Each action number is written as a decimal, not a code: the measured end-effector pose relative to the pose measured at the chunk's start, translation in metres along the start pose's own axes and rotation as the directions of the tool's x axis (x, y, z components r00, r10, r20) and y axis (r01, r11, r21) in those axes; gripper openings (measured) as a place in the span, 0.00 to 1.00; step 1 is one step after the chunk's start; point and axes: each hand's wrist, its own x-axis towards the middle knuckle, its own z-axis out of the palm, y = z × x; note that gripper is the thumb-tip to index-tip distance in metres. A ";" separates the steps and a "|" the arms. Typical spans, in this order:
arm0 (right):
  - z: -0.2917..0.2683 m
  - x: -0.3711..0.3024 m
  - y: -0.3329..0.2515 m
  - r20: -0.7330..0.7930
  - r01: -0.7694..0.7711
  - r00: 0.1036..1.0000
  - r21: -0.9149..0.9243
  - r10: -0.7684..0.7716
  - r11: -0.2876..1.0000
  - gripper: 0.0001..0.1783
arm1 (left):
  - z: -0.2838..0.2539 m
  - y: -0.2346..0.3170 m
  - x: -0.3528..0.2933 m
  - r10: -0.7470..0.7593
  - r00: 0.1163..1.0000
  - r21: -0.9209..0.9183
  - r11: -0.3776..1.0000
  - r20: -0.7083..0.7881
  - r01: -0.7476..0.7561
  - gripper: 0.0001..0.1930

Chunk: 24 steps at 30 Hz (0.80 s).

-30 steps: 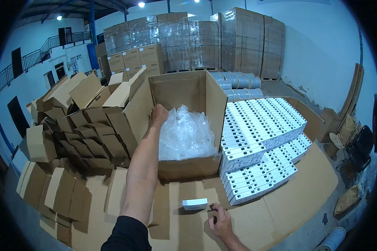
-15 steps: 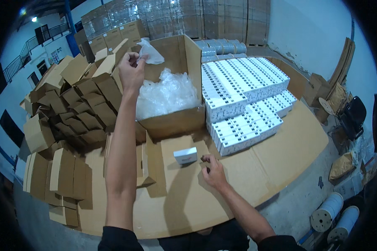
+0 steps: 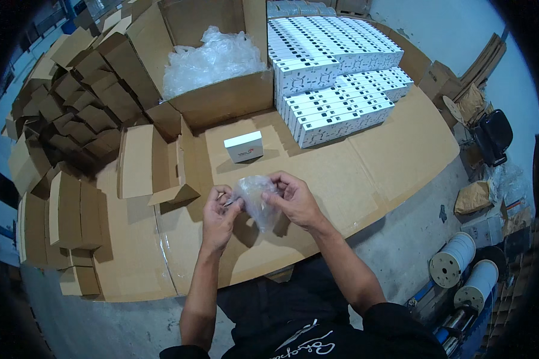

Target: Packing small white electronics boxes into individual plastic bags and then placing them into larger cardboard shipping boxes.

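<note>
Between my two hands, above the front of the cardboard-covered table, is a clear plastic bag (image 3: pixel 257 200). My left hand (image 3: pixel 220 210) pinches its left edge, and my right hand (image 3: pixel 290 200) grips its upper right side with thumb and fingers. Just beyond the bag, a small white box (image 3: pixel 244 148) stands upright on the cardboard. Behind it, a large carton (image 3: pixel 221 99) holds a heap of clear plastic bags (image 3: pixel 215 63). To the left of the white box lies an open brown carton (image 3: pixel 144 161) with its flaps spread.
Rows of white boxes (image 3: pixel 341 113) are stacked at the back right of the table (image 3: pixel 335 179). Many open brown cartons (image 3: pixel 78 113) pile up on the left. Cable spools (image 3: pixel 453 260) and a black chair (image 3: pixel 493 137) stand on the floor at right.
My left hand has come down from the large carton with the plastic bag. My right hand has joined it and now grips the bag too. The view has tilted downward.
</note>
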 end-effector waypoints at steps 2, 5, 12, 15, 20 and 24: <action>-0.009 -0.005 0.007 -0.075 -0.068 0.995 -0.033 0.066 0.997 0.12 | -0.007 -0.003 -0.009 -0.094 0.978 0.050 0.993 -0.186 0.105 0.12; -0.007 -0.008 0.019 -0.185 -0.071 0.980 -0.025 0.065 0.997 0.08 | -0.014 -0.010 -0.020 -0.121 0.960 0.114 0.981 -0.253 0.154 0.10; 0.014 -0.015 0.030 -0.112 -0.038 0.993 0.003 0.038 0.999 0.06 | -0.004 -0.038 -0.018 0.039 0.877 -0.008 0.999 -0.479 -0.049 0.06; 0.024 -0.013 0.023 -0.134 0.053 0.989 -0.128 -0.070 0.990 0.07 | 0.010 -0.037 -0.014 0.188 0.868 0.335 0.942 -0.460 -0.027 0.09; 0.013 -0.009 0.029 -0.186 -0.095 0.980 -0.118 0.072 0.988 0.06 | 0.005 -0.040 -0.013 0.317 0.784 0.531 0.847 -0.534 0.020 0.11; 0.016 -0.009 0.029 -0.312 -0.033 0.950 -0.180 -0.025 0.983 0.07 | 0.009 -0.030 -0.013 0.420 0.754 0.630 0.777 -0.505 -0.011 0.11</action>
